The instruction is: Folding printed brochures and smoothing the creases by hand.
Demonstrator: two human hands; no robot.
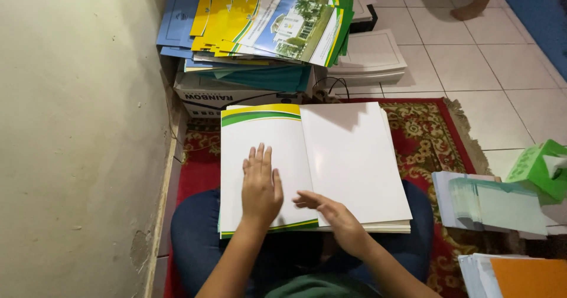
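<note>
Left hand (261, 187) flat on open folder (313, 162), right hand (331, 212) fingertips at its fold.

The open folder (277, 162) is white inside, with curved yellow and green bands along its top edge and a thin green-yellow stripe at the bottom. The rug (437, 138) is red with a gold floral pattern. The stacked folders (271, 20) beyond show yellow, blue, green and white — the tissue box (534, 168) is bright green, the floor tiles (490, 62) off-white.
</note>
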